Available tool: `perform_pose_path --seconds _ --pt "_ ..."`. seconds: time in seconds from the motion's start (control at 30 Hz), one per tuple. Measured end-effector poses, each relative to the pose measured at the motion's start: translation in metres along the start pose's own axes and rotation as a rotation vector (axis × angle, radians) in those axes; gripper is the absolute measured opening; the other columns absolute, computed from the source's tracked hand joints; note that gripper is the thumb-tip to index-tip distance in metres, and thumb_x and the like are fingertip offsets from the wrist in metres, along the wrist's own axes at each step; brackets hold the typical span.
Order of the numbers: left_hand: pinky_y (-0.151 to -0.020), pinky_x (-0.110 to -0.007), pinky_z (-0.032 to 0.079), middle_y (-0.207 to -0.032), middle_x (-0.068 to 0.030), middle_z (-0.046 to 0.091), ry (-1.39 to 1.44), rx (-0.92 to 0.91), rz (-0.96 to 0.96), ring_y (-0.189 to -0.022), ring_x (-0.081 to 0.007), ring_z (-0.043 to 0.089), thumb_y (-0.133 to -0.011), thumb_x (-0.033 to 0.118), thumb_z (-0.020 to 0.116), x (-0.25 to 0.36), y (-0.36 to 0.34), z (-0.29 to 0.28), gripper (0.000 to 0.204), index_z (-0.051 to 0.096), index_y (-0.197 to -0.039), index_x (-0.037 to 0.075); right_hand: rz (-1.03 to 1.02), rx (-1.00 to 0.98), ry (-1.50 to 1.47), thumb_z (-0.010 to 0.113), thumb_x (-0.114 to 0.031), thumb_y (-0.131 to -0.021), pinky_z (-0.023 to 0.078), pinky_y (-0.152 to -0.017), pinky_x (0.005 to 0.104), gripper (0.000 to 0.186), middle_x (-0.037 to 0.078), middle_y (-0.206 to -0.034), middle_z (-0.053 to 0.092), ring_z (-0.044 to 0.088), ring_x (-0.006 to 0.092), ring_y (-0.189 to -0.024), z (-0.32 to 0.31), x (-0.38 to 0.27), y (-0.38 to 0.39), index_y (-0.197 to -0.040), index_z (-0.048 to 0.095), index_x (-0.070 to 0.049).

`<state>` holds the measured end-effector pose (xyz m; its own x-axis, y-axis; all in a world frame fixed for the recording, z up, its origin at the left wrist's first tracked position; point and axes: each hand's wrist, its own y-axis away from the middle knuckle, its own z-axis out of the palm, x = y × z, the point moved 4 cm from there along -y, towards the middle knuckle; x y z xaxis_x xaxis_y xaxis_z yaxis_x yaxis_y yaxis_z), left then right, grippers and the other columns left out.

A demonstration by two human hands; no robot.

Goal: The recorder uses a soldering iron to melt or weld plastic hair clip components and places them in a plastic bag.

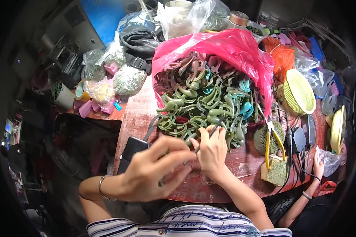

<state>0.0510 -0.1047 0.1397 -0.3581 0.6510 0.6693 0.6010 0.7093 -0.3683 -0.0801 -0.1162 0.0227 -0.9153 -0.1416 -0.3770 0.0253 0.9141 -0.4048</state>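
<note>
My left hand (154,168) is raised over the table's front, fingers curled, with a small dark bit among them that I cannot make out. My right hand (212,150) is closed around a thin dark tool (218,122), at the front of a heap of green and teal curved plastic pieces (209,98). The heap spills from an open pink plastic bag (221,39). Right of my right hand, yellow-handled pliers (280,144) rest by two rough greenish blocks (273,175). A black flat device (128,150) lies behind my left hand, partly hidden.
Bagged items (128,79) and pink blocks (85,108) crowd the red table's (134,118) back left. A yellow basket (298,91), orange bag (279,59) and cables (298,170) line the right. Another person's hand (318,168) holds a clear bag at the lower right.
</note>
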Motion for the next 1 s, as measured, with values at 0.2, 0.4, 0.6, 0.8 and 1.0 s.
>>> perform_pose_path --seconds 0.2,0.4,0.6,0.8,1.0 --pt "-0.054 -0.025 0.049 -0.089 -0.0088 0.057 0.107 -0.167 0.026 -0.065 -0.0177 0.058 -0.069 0.004 0.065 0.027 0.025 0.036 0.025 0.06 -0.093 0.003 -0.003 0.072 0.13 0.057 -0.006 -0.068 0.044 -0.068 0.0348 0.015 0.019 -0.088 0.051 0.048 0.0315 -0.087 0.005 0.013 0.0 -0.08 0.052 0.001" --pt "-0.053 -0.027 0.048 -0.089 -0.0059 0.053 0.222 -0.082 -0.049 -0.062 -0.0178 0.056 -0.071 0.005 0.063 0.037 0.025 0.075 0.025 0.057 -0.095 0.005 -0.002 0.139 -0.31 0.065 -0.001 -0.064 0.039 -0.073 0.0361 0.016 0.011 -0.082 0.05 0.046 0.0278 -0.081 -0.026 0.01 -0.001 -0.076 0.056 -0.003" --pt "-0.054 -0.017 0.04 -0.099 -0.0062 0.047 0.584 0.541 -0.355 -0.074 -0.006 0.049 -0.078 0.001 0.058 0.016 0.003 0.076 0.038 0.043 -0.113 0.001 -0.005 0.254 -0.717 0.063 0.007 -0.064 0.044 -0.062 0.0295 0.022 0.009 -0.09 0.054 0.052 0.0203 -0.078 -0.065 0.019 0.003 -0.084 0.059 -0.003" --pt "-0.05 -0.014 0.037 -0.093 -0.0025 0.05 1.02 0.675 -0.535 -0.063 -0.0018 0.045 -0.08 0.01 0.061 -0.008 -0.011 0.099 0.045 0.039 -0.118 0.001 -0.22 0.425 -0.531 0.058 0.013 -0.056 0.049 -0.06 0.0261 0.035 0.015 -0.096 0.053 0.055 0.0236 -0.082 -0.091 0.037 0.014 -0.089 0.062 0.002" --pt "-0.045 -0.015 0.035 -0.075 0.0025 0.054 1.164 0.301 -0.589 -0.054 -0.0022 0.047 -0.08 0.012 0.06 -0.025 -0.029 0.124 0.037 0.049 -0.113 -0.001 -0.215 0.35 -0.589 0.055 0.011 -0.051 0.048 -0.054 0.024 0.043 0.015 -0.095 0.053 0.054 0.0206 -0.077 -0.091 0.062 0.019 -0.091 0.063 0.0"
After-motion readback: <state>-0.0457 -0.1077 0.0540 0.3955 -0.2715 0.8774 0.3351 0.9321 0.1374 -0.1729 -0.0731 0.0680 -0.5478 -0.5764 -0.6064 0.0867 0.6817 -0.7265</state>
